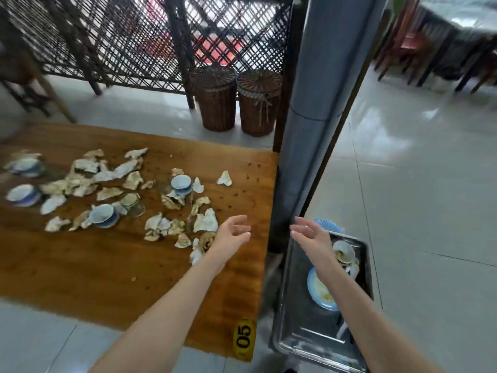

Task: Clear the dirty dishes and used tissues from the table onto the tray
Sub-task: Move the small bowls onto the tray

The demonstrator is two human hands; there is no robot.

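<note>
Right forearm (347, 289) half-hides blue plate (326, 302) on tray (297, 308).

Four blue-and-white ceramic cups (181, 182) stand on the brown wooden tabletop (94, 265): two by its left edge, two nearer the middle. One clear drinking glass (130, 200) sits among them. The crumpled white-and-tan used tissues (205, 222) number well over twenty, too overlapped and blurred for an exact count. The one silver metal tray (285, 332), off the right edge, carries two light-blue plates (316, 294) and one white cup (344, 250). Two brown lidded wicker baskets (215, 100) stand beyond the far edge. One yellow oval sticker (243, 339) marks the near right corner.
</note>
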